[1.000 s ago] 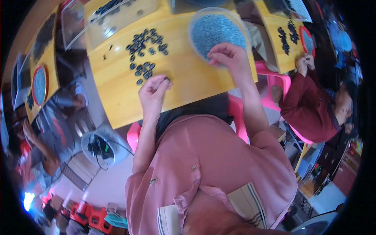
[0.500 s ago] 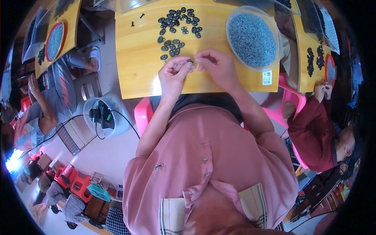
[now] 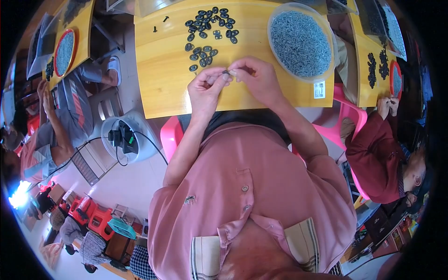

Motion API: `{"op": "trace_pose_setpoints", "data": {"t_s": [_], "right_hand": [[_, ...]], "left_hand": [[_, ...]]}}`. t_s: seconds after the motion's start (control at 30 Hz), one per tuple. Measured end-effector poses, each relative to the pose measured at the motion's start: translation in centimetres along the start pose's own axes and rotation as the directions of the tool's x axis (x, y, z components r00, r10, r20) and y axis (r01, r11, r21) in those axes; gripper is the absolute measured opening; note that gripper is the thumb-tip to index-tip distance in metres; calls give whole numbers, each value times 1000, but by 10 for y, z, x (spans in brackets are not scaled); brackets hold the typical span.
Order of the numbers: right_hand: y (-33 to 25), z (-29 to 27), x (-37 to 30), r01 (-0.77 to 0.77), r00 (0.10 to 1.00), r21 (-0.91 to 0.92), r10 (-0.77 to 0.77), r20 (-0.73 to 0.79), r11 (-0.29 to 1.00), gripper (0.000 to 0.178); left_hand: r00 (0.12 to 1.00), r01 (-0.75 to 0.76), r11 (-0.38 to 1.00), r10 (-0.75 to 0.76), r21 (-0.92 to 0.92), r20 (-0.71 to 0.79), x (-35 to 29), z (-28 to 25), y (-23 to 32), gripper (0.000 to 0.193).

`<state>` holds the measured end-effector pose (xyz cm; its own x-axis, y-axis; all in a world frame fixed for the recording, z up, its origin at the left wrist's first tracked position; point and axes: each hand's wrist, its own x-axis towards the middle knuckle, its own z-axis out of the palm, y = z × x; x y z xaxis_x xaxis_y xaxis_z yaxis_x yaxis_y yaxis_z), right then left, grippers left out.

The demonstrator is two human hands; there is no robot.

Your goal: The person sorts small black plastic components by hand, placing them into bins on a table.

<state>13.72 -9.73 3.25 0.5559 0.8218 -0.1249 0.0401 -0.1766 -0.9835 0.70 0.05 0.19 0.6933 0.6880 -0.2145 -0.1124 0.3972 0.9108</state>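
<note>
Over the near part of the yellow table [image 3: 163,88], my left hand [image 3: 206,91] pinches a small black oval piece [image 3: 226,72] between thumb and fingertips. Right beside it, the closed fingertips of my right hand [image 3: 259,79] meet the piece; whatever they may hold is too small to make out. Beyond my hands lie several loose black oval pieces with two holes [image 3: 203,54], with a larger cluster of the same kind [image 3: 200,23] farther off. To the right stands a round clear tub [image 3: 332,51] full of small silvery screws [image 3: 301,44].
Two small black screws [image 3: 161,23] lie at the table's far left. A white label [image 3: 319,90] sticks to the near right corner. Co-workers sit at tables on both sides, each near a red-rimmed tray [image 3: 395,79]. A bucket with cables [image 3: 133,147] stands on the floor at left.
My right hand has come slightly left, so its fingertips now meet the piece in my left hand. The co-worker at left has raised their hands towards their table.
</note>
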Motion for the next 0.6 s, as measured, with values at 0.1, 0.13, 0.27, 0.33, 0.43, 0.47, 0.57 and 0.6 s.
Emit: {"op": "trace_pose_setpoints", "data": {"t_s": [0.1,0.13,0.27,0.33,0.43,0.47,0.57,0.6], "right_hand": [[-1,0,0,20,1000,-53,-21,-3,998,10],[-1,0,0,22,1000,-55,-22,-4,998,10],[-2,0,0,34,999,-186,-35,-4,982,9],[-3,0,-1,47,999,-241,-50,-6,969,9],[-1,3,0,45,998,-220,-54,-38,974,9],[0,5,0,53,997,-226,-66,-47,973,10],[0,6,2,66,995,-247,-83,-57,967,10],[1,6,3,70,994,-261,-88,-60,963,10]], "left_hand": [[1000,-9,1000,9,2,9,-1,0,1,14],[1000,-6,1000,6,30,3,-1,0,1,14],[1000,2,998,-2,66,-1,-3,-1,-1,14],[1000,1,998,-2,59,3,-3,0,0,14],[1000,2,999,-2,48,3,-2,-1,-1,14],[1000,3,999,-2,44,-2,-2,-1,-2,14],[1000,-15,1000,15,17,-2,-1,-2,-3,14],[1000,-17,1000,17,16,-5,0,-1,-3,14]]}}
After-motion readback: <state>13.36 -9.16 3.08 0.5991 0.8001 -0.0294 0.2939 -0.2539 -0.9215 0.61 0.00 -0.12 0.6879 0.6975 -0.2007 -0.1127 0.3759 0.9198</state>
